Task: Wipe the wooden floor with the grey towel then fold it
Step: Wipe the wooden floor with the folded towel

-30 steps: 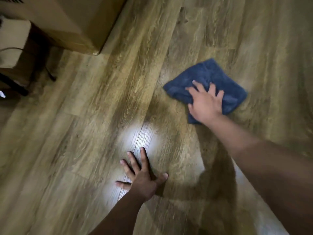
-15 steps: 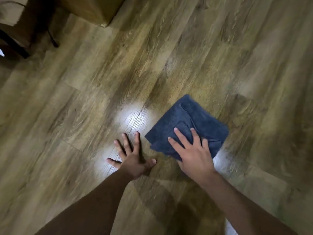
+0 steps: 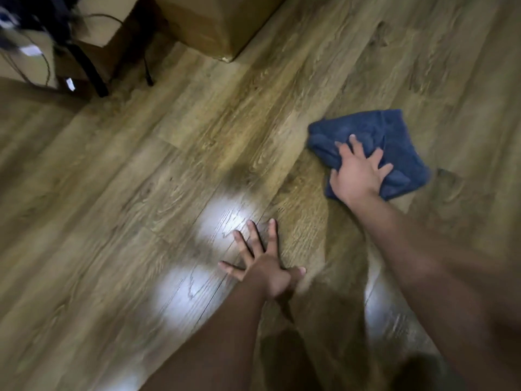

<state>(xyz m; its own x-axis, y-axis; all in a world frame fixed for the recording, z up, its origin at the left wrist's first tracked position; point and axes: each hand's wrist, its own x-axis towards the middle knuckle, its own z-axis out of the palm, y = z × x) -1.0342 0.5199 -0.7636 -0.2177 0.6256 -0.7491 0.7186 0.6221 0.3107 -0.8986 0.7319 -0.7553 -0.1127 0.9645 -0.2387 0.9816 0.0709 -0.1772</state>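
The grey towel [image 3: 394,142], bunched into a loose pad with folds showing, lies on the wooden floor [image 3: 197,153] directly under the right hand [image 3: 356,176], most of its cloth spreading ahead of the fingers and off to their right. That hand lies flat on it, fingers straight and spread, pressing down rather than clutching, which looks like the way to keep the whole pad against the boards during a wiping stroke. The left hand [image 3: 263,266] sits nearer the person and to the left of the wiping hand, well apart from the towel, palm down with fingers splayed on bare floor; it holds nothing and seems to prop up the body's weight. Bright glare patches lie just beside it. Far ahead of both hands and to their left stand a cardboard box [image 3: 214,21], a dark furniture leg [image 3: 87,66] and trailing cables [image 3: 45,57]; a stroke carried that way would meet them. Folding looks not yet begun.
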